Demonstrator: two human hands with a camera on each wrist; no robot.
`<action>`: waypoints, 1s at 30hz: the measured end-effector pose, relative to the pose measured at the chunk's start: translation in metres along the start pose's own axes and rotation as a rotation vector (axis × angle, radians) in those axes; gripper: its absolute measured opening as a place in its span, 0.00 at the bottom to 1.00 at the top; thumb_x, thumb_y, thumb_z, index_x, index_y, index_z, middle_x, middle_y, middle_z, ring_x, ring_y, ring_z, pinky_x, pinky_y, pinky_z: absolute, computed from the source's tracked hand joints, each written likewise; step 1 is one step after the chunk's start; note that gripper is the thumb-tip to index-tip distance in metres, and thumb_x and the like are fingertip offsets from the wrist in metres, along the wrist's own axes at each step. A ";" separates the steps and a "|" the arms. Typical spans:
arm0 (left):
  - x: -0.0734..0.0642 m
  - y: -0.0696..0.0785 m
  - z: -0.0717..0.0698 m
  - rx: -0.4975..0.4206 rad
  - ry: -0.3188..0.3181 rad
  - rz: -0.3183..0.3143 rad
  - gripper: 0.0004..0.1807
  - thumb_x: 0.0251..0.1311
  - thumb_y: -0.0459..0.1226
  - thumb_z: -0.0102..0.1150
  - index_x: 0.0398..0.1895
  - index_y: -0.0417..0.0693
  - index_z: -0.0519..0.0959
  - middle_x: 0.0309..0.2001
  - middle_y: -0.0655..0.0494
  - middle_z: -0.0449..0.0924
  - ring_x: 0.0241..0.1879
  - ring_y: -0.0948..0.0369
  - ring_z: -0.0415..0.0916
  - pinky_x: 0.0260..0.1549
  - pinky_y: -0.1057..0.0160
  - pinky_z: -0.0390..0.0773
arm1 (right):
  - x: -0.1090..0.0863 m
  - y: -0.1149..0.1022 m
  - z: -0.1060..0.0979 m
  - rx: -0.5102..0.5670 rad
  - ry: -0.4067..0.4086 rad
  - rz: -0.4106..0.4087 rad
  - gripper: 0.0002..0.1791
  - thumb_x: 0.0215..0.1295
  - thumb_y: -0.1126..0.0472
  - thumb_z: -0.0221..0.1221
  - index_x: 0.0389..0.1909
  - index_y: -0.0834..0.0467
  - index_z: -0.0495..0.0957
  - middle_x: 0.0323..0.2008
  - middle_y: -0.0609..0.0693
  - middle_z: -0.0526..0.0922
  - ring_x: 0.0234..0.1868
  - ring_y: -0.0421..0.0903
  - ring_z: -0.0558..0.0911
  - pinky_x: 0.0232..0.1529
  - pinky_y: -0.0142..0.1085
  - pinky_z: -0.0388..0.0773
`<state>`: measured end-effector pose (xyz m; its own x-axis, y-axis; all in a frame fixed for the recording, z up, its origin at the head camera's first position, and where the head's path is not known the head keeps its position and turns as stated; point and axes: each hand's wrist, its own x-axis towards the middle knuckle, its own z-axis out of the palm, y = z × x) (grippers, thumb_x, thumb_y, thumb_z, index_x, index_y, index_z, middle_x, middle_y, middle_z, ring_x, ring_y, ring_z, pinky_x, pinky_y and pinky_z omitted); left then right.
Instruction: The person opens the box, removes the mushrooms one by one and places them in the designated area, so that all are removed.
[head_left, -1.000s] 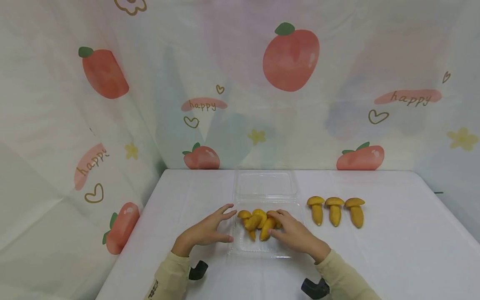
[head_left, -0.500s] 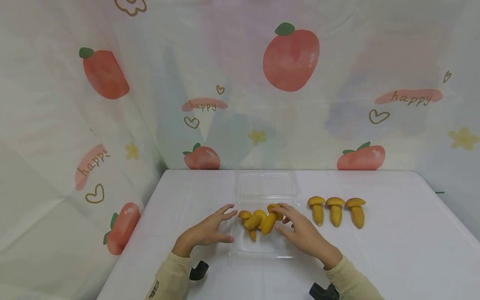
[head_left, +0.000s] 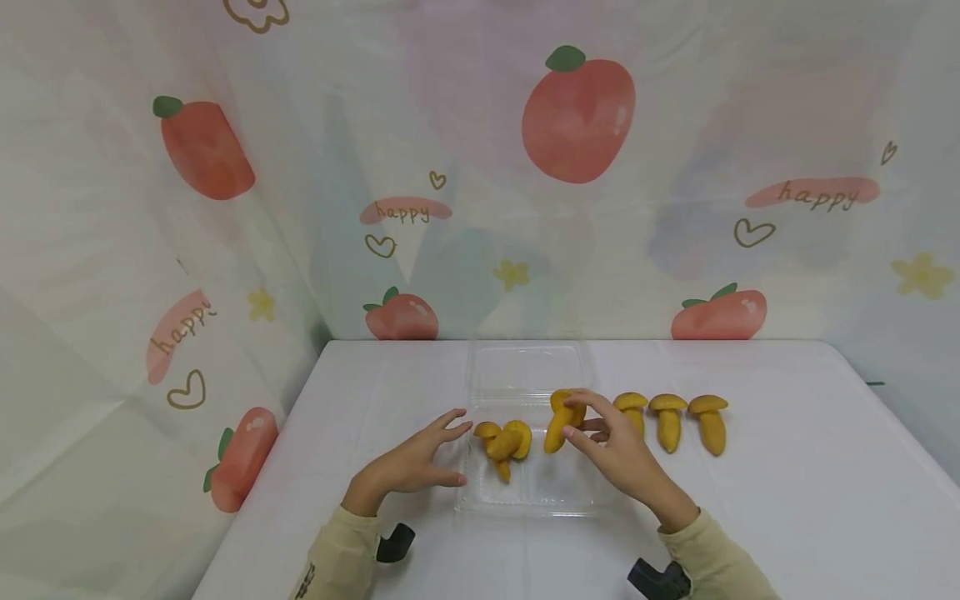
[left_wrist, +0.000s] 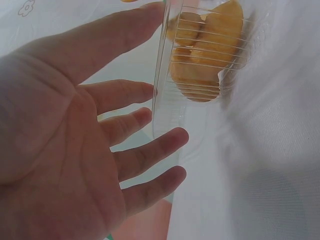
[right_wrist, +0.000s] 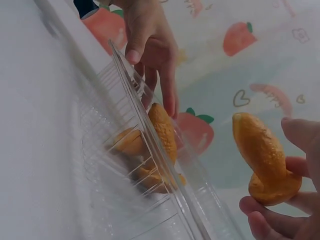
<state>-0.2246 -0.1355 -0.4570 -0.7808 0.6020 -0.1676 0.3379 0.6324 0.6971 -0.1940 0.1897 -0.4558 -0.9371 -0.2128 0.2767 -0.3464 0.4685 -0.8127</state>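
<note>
"What are the fingers doing?"

"From my remote seat I'm seeing the right hand (head_left: 618, 450) pinching one yellow mushroom (head_left: 557, 427) between thumb and fingers, holding it above the right part of a clear container (head_left: 551, 493)."

"And the left hand (head_left: 408, 458)?"

"Its fingers are spreading loosely, gripping nothing, beside the container's left wall; I can't tell if they're touching it. A mushroom cluster (head_left: 504, 444) is lying inside."

"Farther out?"

"Three mushrooms (head_left: 668, 427) are lying in a row on the white table (head_left: 795, 500), right of the container. A peach-printed cloth (head_left: 480, 108) is hanging behind."
</note>
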 end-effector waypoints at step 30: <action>0.000 0.002 -0.001 0.014 -0.008 0.029 0.44 0.63 0.40 0.69 0.78 0.41 0.58 0.82 0.43 0.45 0.79 0.42 0.50 0.74 0.36 0.57 | 0.002 0.004 -0.020 0.590 -0.071 -0.001 0.18 0.70 0.78 0.44 0.54 0.59 0.55 0.68 0.54 0.61 0.54 0.38 0.86 0.47 0.26 0.83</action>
<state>-0.2247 -0.1348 -0.4549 -0.7661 0.6243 -0.1530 0.3681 0.6212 0.6918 -0.1981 0.2080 -0.4483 -0.9244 -0.2797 0.2594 -0.2458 -0.0833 -0.9657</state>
